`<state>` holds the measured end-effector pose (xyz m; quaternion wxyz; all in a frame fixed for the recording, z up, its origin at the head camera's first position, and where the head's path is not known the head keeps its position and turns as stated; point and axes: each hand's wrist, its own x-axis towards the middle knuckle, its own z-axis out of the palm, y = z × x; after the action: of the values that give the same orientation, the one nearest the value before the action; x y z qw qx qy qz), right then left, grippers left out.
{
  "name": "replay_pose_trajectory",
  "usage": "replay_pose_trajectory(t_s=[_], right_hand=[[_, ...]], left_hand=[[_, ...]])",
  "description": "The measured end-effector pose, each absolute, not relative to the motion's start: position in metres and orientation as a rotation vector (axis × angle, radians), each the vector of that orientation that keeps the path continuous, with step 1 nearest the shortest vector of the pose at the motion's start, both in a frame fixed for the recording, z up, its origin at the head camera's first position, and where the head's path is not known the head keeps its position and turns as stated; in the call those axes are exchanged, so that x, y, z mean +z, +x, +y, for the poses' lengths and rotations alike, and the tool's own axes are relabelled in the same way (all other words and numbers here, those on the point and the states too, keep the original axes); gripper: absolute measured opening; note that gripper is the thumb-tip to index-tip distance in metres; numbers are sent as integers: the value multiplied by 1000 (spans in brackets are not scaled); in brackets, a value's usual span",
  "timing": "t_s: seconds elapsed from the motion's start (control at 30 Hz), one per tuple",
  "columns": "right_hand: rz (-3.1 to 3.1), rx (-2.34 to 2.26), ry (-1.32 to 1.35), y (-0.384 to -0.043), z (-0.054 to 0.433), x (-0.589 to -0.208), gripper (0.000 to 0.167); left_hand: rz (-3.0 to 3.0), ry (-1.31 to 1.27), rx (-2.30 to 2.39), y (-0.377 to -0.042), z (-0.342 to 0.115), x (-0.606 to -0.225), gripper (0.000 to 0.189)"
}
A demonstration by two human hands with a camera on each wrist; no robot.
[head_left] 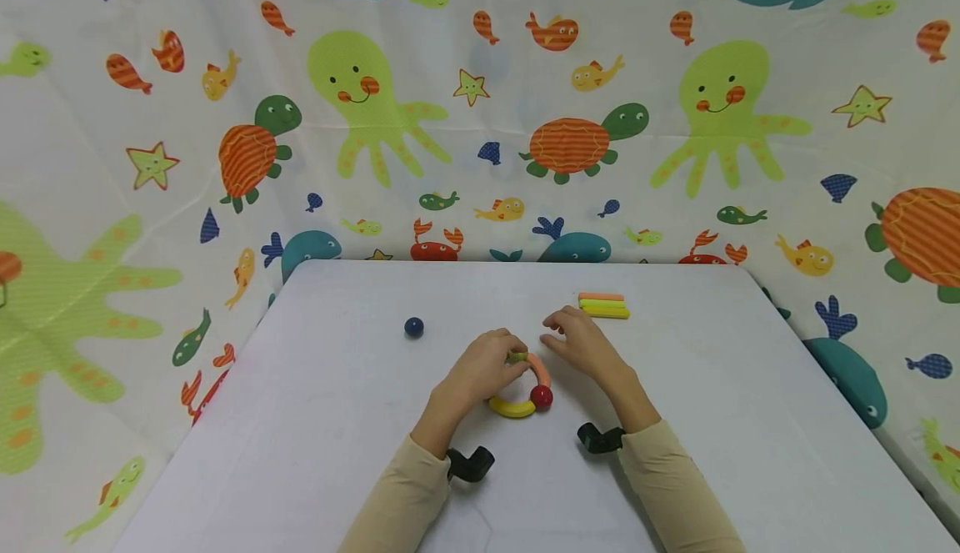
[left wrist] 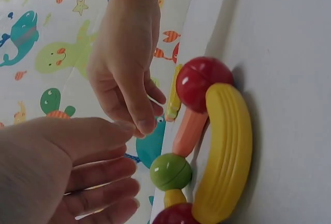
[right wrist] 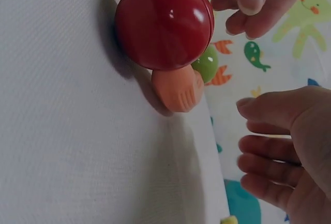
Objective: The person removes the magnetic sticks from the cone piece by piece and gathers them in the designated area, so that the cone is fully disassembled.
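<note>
A ring of toy balls and curved rods lies on the white table. It has a red ball (head_left: 542,397), a yellow curved rod (left wrist: 227,154), an orange curved rod (head_left: 539,370) and a green ball (left wrist: 170,172). A second red ball (left wrist: 176,215) shows at the lower edge of the left wrist view. My left hand (head_left: 486,363) hovers over the ring's left side, its loosely bent fingers beside the green ball and partly hiding the ring. To the right of the ring, my right hand (head_left: 587,343) is held with fingers relaxed and nothing between them.
A dark blue ball (head_left: 414,327) sits further left on the table (head_left: 300,419). Behind the right hand lie an orange rod (head_left: 601,296) and yellow rods (head_left: 604,311) side by side. A cloth (head_left: 480,203) printed with sea animals hangs behind the table's far edge.
</note>
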<state>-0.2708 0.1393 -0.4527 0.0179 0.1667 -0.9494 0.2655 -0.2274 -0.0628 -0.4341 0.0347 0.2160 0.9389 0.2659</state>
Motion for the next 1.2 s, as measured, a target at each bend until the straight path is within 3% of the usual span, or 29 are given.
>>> replay_pose_trajectory(t_s=[0.73,1.2], right_hand=[[-3110,850,845,-285,133,-463,22],[-3053,816,974,-291,127,-473,15]], left_hand=[[2920,474,752,-250,-64,-455,38],[2966,515,740,-261,-54,-473,42]])
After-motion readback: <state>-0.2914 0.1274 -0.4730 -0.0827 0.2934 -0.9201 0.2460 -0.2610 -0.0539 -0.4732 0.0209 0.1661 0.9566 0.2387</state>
